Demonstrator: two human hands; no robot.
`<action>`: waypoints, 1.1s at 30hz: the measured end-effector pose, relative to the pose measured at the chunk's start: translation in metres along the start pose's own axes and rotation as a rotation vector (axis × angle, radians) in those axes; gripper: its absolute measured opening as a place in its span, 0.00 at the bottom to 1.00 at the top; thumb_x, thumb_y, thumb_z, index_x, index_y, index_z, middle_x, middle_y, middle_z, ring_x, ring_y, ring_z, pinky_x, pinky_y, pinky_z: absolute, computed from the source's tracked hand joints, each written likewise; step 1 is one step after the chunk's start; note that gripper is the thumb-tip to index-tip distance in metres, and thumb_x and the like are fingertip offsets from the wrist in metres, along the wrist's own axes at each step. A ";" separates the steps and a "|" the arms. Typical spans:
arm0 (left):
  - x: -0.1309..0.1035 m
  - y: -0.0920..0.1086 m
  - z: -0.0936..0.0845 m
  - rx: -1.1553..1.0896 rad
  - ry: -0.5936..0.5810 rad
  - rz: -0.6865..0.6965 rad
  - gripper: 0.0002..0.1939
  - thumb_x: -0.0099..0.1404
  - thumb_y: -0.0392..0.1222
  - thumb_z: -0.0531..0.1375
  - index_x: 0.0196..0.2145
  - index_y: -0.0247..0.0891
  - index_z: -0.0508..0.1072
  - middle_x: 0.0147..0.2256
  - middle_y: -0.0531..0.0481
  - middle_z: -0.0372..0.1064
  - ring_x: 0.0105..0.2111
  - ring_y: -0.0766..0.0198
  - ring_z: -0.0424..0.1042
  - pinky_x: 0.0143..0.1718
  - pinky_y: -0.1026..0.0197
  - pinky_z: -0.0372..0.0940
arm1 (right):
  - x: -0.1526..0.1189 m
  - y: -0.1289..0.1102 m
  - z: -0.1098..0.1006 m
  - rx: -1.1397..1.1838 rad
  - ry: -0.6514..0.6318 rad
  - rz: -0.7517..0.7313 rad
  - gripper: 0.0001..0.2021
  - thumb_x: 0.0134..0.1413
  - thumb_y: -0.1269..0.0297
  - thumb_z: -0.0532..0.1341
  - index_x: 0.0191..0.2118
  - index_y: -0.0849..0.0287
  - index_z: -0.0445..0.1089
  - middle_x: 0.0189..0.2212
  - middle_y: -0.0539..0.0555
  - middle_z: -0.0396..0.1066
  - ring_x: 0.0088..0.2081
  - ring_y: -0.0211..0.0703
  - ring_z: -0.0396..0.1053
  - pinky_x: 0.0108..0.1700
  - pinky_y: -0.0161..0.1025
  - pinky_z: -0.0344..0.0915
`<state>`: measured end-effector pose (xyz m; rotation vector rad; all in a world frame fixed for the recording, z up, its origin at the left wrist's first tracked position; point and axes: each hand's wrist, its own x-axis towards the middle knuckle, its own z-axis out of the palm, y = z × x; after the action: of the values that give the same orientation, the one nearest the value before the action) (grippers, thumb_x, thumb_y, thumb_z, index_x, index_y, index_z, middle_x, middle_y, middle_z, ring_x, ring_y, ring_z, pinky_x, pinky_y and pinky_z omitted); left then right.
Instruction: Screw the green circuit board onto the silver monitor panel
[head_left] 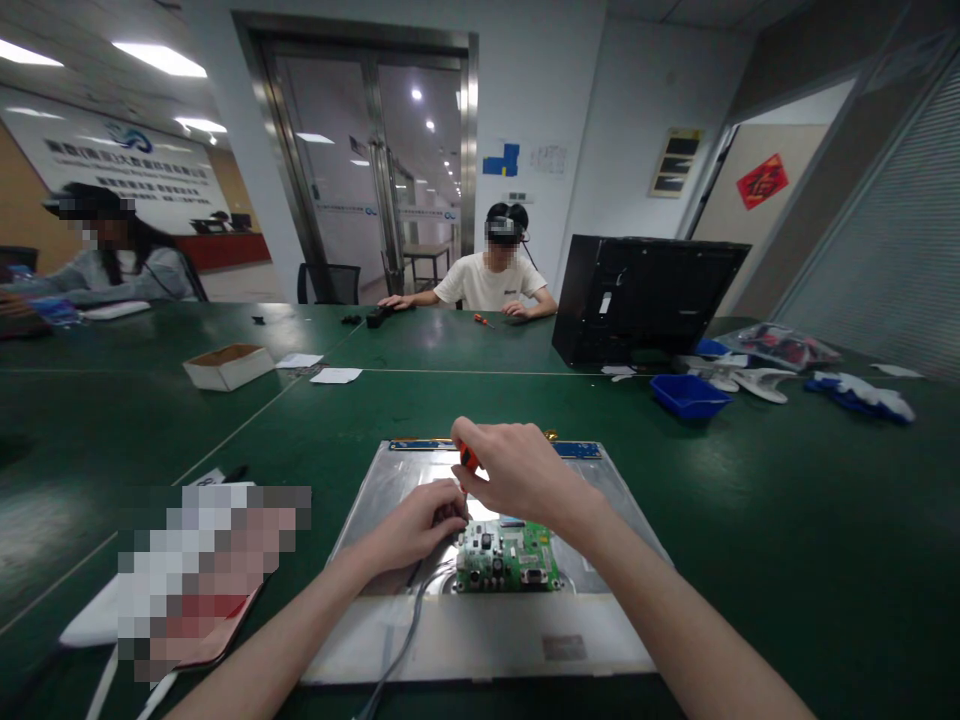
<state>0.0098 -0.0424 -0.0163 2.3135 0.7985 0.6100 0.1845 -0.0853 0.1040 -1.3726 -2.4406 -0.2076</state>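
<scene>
Gripped from above in my right hand (517, 465) is a screwdriver (468, 457) with a red and black handle, its shaft pointing down toward the upper left corner of a green circuit board (517, 560). My left hand (431, 515) is closed beside the shaft, its fingertips pinched near that same corner; whatever they hold is hidden. The board lies on the metal back of a flat display panel (510, 630). A narrow blue circuit strip (581, 450) runs along the panel's far edge. From the board's left side a grey cable (412, 625) trails toward me.
Left of the panel lie blurred-out flat items (210, 580) with white cables. A black monitor (645, 300), a blue tray (688, 395) and gloves (862, 395) stand or lie at the right. A box (229, 366) and papers (336, 376) are farther left. Two people sit across the table.
</scene>
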 end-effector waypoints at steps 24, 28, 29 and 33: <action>0.000 0.008 -0.007 -0.033 -0.036 -0.022 0.04 0.59 0.31 0.57 0.32 0.36 0.70 0.32 0.51 0.66 0.31 0.66 0.64 0.32 0.65 0.59 | 0.000 0.008 -0.011 0.031 0.017 0.026 0.09 0.52 0.61 0.53 0.40 0.56 0.59 0.27 0.50 0.70 0.25 0.37 0.62 0.25 0.37 0.42; 0.000 0.008 -0.008 -0.060 -0.036 -0.033 0.04 0.59 0.32 0.57 0.33 0.36 0.70 0.33 0.51 0.67 0.31 0.66 0.64 0.32 0.65 0.60 | -0.001 0.013 -0.015 0.041 0.038 0.035 0.08 0.53 0.60 0.53 0.39 0.56 0.59 0.27 0.49 0.70 0.25 0.37 0.62 0.25 0.36 0.42; 0.000 0.008 -0.008 -0.062 -0.034 -0.038 0.04 0.59 0.33 0.57 0.34 0.36 0.70 0.33 0.51 0.67 0.31 0.66 0.64 0.32 0.65 0.60 | -0.001 0.014 -0.015 0.044 0.039 0.037 0.08 0.53 0.60 0.53 0.39 0.56 0.59 0.27 0.49 0.70 0.26 0.37 0.62 0.25 0.36 0.43; 0.000 0.009 -0.009 -0.062 -0.035 -0.039 0.03 0.59 0.34 0.58 0.34 0.35 0.70 0.33 0.51 0.67 0.31 0.66 0.64 0.33 0.65 0.60 | -0.001 0.016 -0.016 0.045 0.040 0.038 0.08 0.53 0.61 0.53 0.39 0.56 0.59 0.27 0.49 0.70 0.27 0.37 0.63 0.26 0.36 0.44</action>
<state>0.0078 -0.0446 -0.0045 2.2415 0.7955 0.5681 0.2022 -0.0825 0.1177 -1.3812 -2.3703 -0.1679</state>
